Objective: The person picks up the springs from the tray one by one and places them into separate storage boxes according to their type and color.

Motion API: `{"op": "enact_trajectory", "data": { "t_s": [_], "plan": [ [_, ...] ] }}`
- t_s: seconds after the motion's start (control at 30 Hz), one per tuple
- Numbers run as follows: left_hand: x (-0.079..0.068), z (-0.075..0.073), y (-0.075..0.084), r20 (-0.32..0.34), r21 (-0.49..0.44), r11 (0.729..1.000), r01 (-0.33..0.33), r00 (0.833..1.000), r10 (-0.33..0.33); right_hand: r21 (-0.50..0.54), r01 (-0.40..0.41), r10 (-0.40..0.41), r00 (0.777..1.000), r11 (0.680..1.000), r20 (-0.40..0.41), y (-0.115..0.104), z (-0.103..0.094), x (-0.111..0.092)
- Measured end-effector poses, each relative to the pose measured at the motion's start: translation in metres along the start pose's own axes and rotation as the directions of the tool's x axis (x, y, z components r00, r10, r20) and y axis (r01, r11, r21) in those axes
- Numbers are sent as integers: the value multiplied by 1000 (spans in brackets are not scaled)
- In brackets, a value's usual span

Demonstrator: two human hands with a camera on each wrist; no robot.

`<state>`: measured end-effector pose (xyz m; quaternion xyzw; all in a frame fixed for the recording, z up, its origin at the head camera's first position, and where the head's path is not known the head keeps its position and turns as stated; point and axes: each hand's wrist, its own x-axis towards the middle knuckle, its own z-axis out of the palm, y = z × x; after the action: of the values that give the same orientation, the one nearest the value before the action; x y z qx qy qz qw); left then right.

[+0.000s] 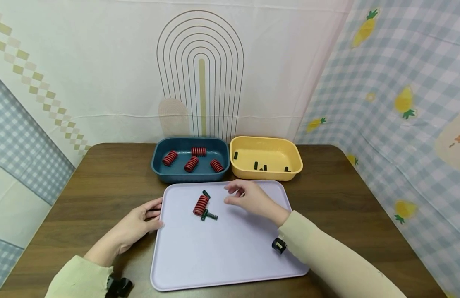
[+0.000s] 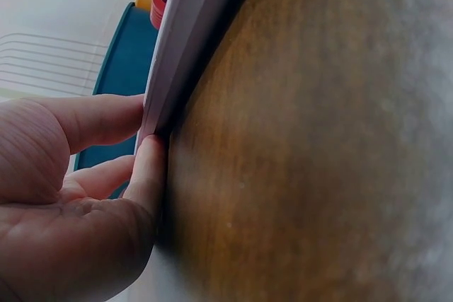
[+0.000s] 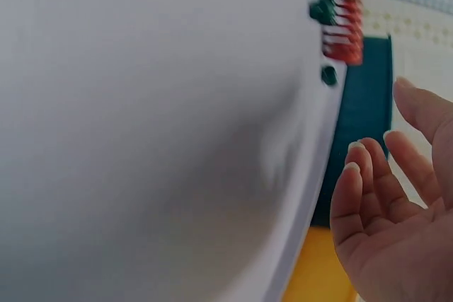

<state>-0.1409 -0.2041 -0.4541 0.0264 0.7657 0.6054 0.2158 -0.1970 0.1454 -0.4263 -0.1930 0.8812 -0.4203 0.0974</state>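
Observation:
My left hand (image 1: 140,221) grips the left rim of a pale lilac tray (image 1: 230,252), with thumb and fingertips at its edge. Above the tray's upper part hovers my right hand (image 1: 250,198), its fingers loosely bent and nothing held in them. To its left on the tray lie a thick red coil spring (image 1: 201,205) and three small dark green springs. One green spring (image 1: 206,193) touches the red one's upper end; another green spring (image 1: 212,216) and a green spring (image 1: 204,215) lie together by its lower end.
Behind the tray stands a dark blue bin (image 1: 189,178) holding several red springs (image 1: 191,164). Beside it on the right is a yellow bin (image 1: 267,175) with several small dark green springs (image 1: 256,165). All stand on a brown wooden table (image 1: 338,198) before hanging cloths.

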Motion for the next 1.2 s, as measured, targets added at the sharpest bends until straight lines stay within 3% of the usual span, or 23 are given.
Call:
{"op": "enact_trajectory", "data": {
  "t_s": [0.2, 0.37, 0.57, 0.8, 1.2],
  "plan": [
    [0, 1, 1, -1, 2, 1000, 1, 1000, -1, -45, 27, -21, 992, 999, 122, 0, 20, -1],
    [1, 1, 0, -1, 3, 1000, -7, 1000, 7, -47, 22, -14, 985, 999, 174, -1, 29, -1],
    [1, 1, 0, 1, 1, 1000, -1, 1000, 1, -57, 9, 2, 982, 998, 189, -2, 35, 0],
    [1, 0, 0, 3, -2, 1000, 2, 1000, -2, -139, 27, 5, 975, 990, 222, -4, 40, 0],
    [3, -1, -3, 8, -2, 1000, -7, 1000, 7, -182, 22, 17, 979, 983, 205, -8, 41, 0]
  ]
}}
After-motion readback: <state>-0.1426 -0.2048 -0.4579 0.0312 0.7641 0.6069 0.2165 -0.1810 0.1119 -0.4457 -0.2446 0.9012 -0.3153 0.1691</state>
